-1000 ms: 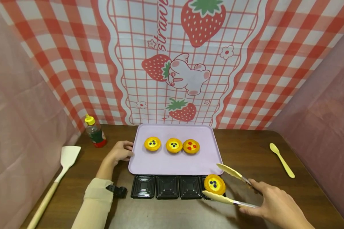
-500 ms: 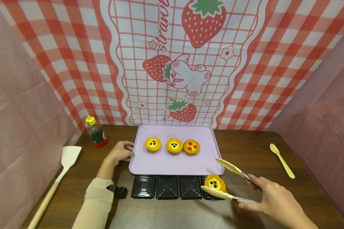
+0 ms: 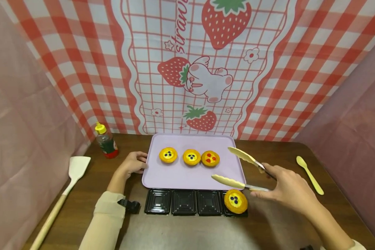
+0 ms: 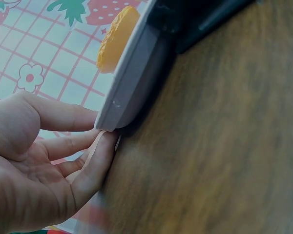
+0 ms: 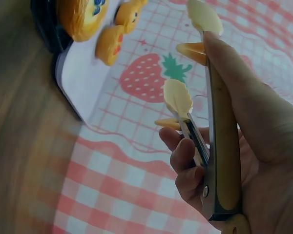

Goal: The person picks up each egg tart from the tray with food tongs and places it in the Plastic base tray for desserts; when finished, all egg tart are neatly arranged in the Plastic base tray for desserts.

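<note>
Tray (image 3: 175,177) is pinched at its edge by left hand (image 3: 133,163) (presumably for steadiness); tongs (image 3: 229,181) are grasped by right hand (image 3: 289,187), spread wide enough, seemingly, for a tart (image 3: 210,158).

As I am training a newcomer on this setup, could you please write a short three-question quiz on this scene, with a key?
1. How many fruit tarts lie on the lilac tray?
2. True or false: the tongs in the right grip have their tips apart, with no tart between them.
3. What does the left grip touch: (a) the squeeze bottle, (b) the tray's rim or (c) the white spatula?

Key: 1. three; 2. true; 3. b.
</note>
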Motion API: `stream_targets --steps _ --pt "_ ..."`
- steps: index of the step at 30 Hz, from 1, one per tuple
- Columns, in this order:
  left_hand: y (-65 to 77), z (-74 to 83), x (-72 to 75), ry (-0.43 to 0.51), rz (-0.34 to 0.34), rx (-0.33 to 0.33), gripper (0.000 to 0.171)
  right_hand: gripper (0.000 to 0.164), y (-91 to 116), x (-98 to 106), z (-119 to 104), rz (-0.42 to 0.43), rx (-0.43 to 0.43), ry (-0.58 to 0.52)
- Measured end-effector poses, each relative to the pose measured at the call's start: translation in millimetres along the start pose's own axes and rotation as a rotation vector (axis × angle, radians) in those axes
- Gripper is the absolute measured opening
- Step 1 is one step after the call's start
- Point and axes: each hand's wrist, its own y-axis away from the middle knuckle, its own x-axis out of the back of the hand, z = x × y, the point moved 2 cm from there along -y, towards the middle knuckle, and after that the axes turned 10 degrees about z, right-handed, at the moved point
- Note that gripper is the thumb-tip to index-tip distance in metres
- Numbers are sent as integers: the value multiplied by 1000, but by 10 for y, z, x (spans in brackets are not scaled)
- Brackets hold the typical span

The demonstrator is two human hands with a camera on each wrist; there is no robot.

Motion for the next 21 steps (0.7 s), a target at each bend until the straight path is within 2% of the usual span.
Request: stream_targets --steps 6,11,18,21 --pt "16 13 -9 4 9 8 51 82 -291 -202 96 -26 -57 -49" --pt "27 15 -20 5 5 3 51 81 -461 -374 149 -36 -64 -84" --pt "17 6 -22 12 7 16 51 103 -606 -585 182 -98 -64 -75" --pt "5 13 -14 6 10 12 51 108 -640 -656 193 -118 -63 -71"
